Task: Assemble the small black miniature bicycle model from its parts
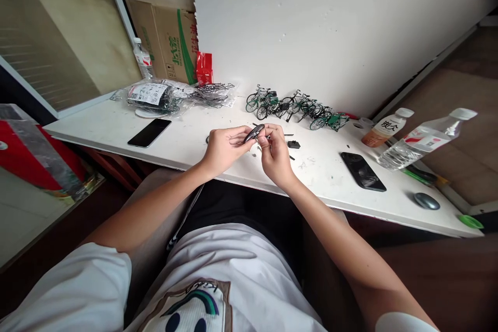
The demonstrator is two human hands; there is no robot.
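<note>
Just above the near part of the white table, both my hands meet at a small black toy bicycle wheel (254, 134), tilted on edge. My left hand (227, 149) is closed, pinching the wheel between thumb and fingers from the left. On the other side, my right hand (275, 154) is closed too, its thumb and fingertips pressed at the wheel's right edge. A small black block (293, 144) lies right of my hands, with thin dark pieces around it. Part of another dark round piece (207, 139) shows behind my left hand.
Several small model bicycles (298, 105) stand along the back of the table (187, 140). Bagged black parts (167, 97) lie at back left, near a phone (150, 132). On the right are another phone (363, 171), two bottles (424, 140) and a grey mouse (427, 201).
</note>
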